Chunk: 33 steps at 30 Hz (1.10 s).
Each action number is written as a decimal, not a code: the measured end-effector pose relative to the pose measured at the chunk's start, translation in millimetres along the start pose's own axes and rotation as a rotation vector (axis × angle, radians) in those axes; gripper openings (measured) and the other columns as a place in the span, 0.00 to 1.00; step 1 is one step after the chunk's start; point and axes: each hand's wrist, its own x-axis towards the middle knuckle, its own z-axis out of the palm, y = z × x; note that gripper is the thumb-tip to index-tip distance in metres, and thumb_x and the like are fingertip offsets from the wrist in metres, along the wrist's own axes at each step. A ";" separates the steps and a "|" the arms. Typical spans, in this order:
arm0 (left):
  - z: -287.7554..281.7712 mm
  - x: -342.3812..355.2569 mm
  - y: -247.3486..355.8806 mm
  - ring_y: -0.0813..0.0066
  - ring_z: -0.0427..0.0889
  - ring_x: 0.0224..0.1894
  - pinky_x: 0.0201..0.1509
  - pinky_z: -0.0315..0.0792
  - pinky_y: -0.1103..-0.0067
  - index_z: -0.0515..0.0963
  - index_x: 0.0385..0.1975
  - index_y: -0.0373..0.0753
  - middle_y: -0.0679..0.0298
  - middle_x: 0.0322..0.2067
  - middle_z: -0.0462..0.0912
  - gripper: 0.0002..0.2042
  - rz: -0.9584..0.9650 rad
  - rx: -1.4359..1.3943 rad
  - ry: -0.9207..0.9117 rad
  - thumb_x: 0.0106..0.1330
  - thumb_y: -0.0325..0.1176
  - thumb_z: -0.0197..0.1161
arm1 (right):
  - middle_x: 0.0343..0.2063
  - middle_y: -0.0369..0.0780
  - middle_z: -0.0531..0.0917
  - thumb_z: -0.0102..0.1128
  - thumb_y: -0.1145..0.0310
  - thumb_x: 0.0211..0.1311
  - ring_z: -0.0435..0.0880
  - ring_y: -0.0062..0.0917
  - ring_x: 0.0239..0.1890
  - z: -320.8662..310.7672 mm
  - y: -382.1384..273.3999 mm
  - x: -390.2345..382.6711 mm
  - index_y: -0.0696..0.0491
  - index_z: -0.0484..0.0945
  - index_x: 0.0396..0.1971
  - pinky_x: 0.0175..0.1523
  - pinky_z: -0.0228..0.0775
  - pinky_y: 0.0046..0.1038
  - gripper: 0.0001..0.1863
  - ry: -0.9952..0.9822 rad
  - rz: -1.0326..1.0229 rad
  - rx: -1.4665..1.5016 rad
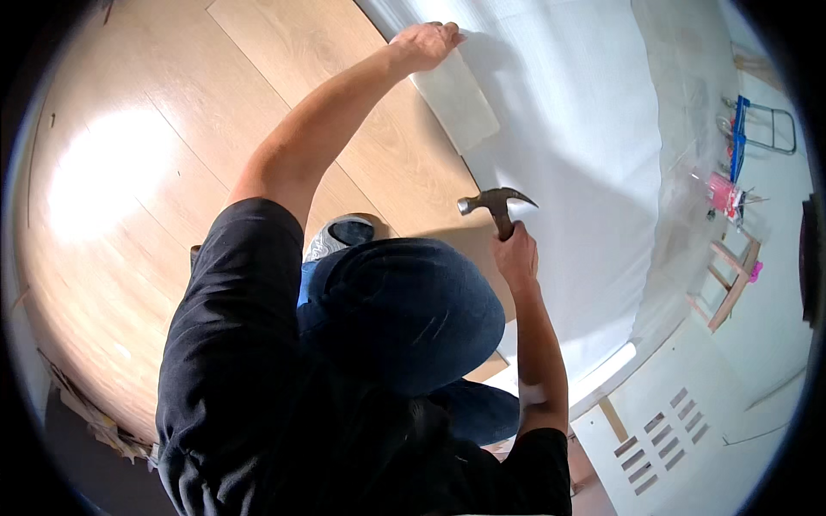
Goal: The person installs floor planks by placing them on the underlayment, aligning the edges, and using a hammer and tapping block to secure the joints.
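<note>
- On the left, one wood-look floor (pixel 249 95) is spreading in several long planks, and one bright patch of light is glaring on it.
- Near the middle, one grey shoe (pixel 323 242) is resting on the planks, and one knee in blue jeans (pixel 404 310) is jutting up beside it.
- At the top, the left hand (pixel 426 45) is reaching out with its fingers bending at the far end of one pale flat block (pixel 460 103); it is touching the block, but I cannot tell whether it is gripping or only pressing.
- That block is lying along the edge of the floor, on the white-sheet side.
- Further right, one claw hammer (pixel 499 202) is standing out above the right hand (pixel 517 255), which is closing firmly around its handle; the head is hanging well apart from the block.
- Beyond, one white sheet (pixel 581 172) is covering the ground.
- Lower right, one white panel (pixel 619 421) is showing twelve slots in three rows of four.
- At the far right, one wooden frame (pixel 738 288) and one blue cart (pixel 738 142) are standing near one pink item (pixel 721 193).
</note>
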 end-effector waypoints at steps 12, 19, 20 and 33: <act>12.5 0.2 -13.5 0.49 0.86 0.40 0.45 0.82 0.60 0.66 0.54 0.39 0.46 0.45 0.82 0.20 0.181 0.058 0.100 0.80 0.50 0.43 | 0.32 0.47 0.87 0.62 0.52 0.63 0.87 0.48 0.37 -78.1 -23.6 49.8 0.53 0.77 0.36 0.44 0.79 0.48 0.18 0.081 -0.161 -0.372; -18.7 -22.0 -22.9 0.51 0.83 0.52 0.56 0.79 0.61 0.55 0.72 0.58 0.51 0.57 0.77 0.25 0.186 0.117 -0.197 0.80 0.56 0.36 | 0.44 0.52 0.86 0.55 0.45 0.69 0.83 0.53 0.49 -125.7 -27.3 128.9 0.49 0.74 0.55 0.54 0.73 0.50 0.25 0.265 -0.078 -0.212; -21.6 -23.4 -19.0 0.51 0.83 0.52 0.56 0.79 0.61 0.55 0.72 0.58 0.52 0.57 0.76 0.24 0.185 0.123 -0.197 0.80 0.56 0.36 | 0.44 0.53 0.85 0.55 0.47 0.69 0.83 0.53 0.49 -127.5 -34.7 139.4 0.48 0.73 0.57 0.53 0.74 0.49 0.25 0.298 -0.059 -0.121; 6.2 -11.6 -27.1 0.55 0.78 0.63 0.68 0.75 0.64 0.54 0.73 0.56 0.50 0.65 0.72 0.26 0.226 0.213 -0.095 0.80 0.57 0.32 | 0.48 0.49 0.85 0.58 0.58 0.68 0.82 0.51 0.52 -150.9 -73.3 201.3 0.42 0.69 0.65 0.56 0.74 0.50 0.26 0.374 -0.115 -0.172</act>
